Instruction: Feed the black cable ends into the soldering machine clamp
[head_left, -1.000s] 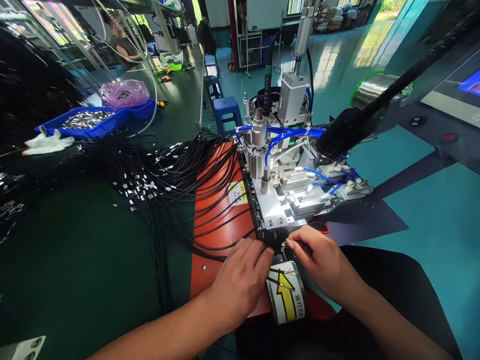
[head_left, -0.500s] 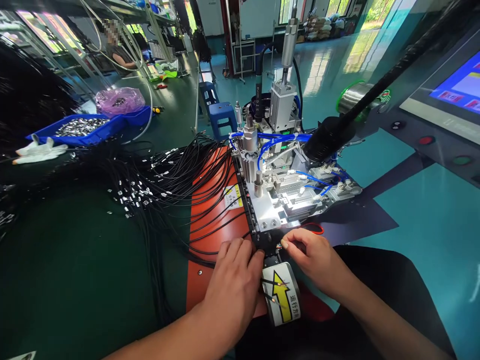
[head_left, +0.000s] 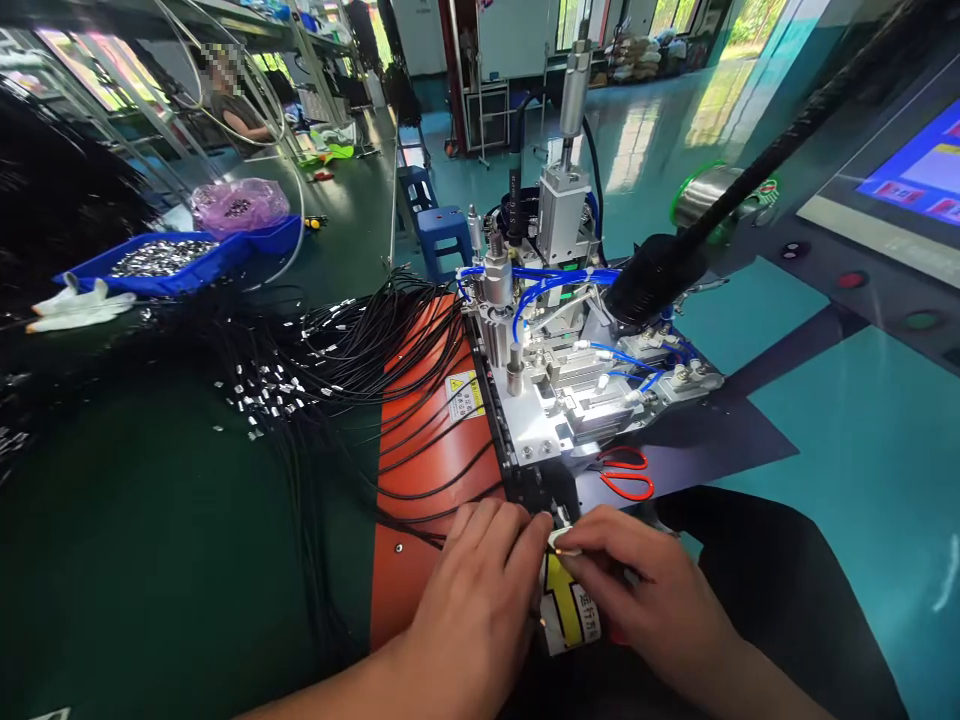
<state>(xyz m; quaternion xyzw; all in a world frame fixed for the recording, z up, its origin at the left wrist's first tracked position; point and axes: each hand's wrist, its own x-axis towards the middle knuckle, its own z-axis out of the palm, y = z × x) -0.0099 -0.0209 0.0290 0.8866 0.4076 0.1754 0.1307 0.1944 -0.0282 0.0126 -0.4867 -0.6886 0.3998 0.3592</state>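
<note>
My left hand [head_left: 484, 575] is closed, fingers curled over black cables [head_left: 420, 530] at the machine's front end. A small copper-coloured wire tip [head_left: 541, 622] shows below its fingers. My right hand [head_left: 652, 585] pinches thumb and forefinger together just beside the left fingertips. Whatever lies in that pinch is tiny and mostly hidden. Under both hands is a white plate with a yellow arrow [head_left: 566, 600], partly covered. Ahead stands the metal machine [head_left: 600, 400] with blue air tubes. A row of black cables crosses its orange-red side panel [head_left: 435, 450].
Red-handled scissors [head_left: 628, 487] lie right of the machine's front. Cables with shiny metal ends [head_left: 274, 390] spread over the green table [head_left: 187, 520]. Farther left are a blue tray [head_left: 82, 272] of metal parts and white gloves [head_left: 79, 305]. A control panel [head_left: 885, 260] stands right; a person [head_left: 240, 110] sits far back.
My right hand has come down and toward me from the machine's front, uncovering the scissors. My left hand has shifted slightly right and down, and the cable ends over the arrow plate are now mostly covered.
</note>
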